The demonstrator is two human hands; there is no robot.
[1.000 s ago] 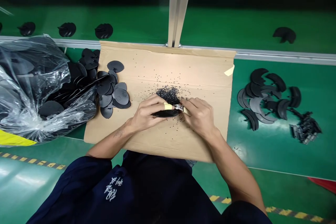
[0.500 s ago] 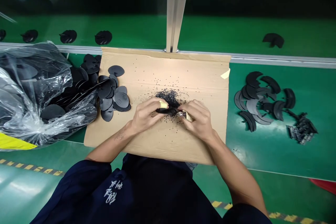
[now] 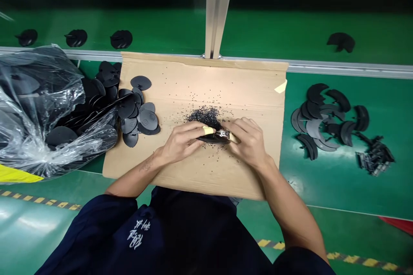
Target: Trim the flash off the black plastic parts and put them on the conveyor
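My left hand is closed on the left end of a black plastic disc, which is tilted over the cardboard sheet. Yellow tape is wrapped round one of its fingertips. In my closed right hand is a small metal cutting tool that looks like nippers. The jaws lie against the disc's upper side, close to the left fingertips, and the palm hides most of the handles. Just beyond both hands lies a heap of tiny black plastic bits, with more scattered around it.
Loose black discs overlap at the cardboard's left, beside a clear plastic bag of more discs. On the right lie curved black pieces and a pile of small black parts. A metal post rises behind the cardboard.
The nippers have swung left across the disc, so their metal head shows more fully. My left fingers have shifted slightly right. The whole view has moved a little.
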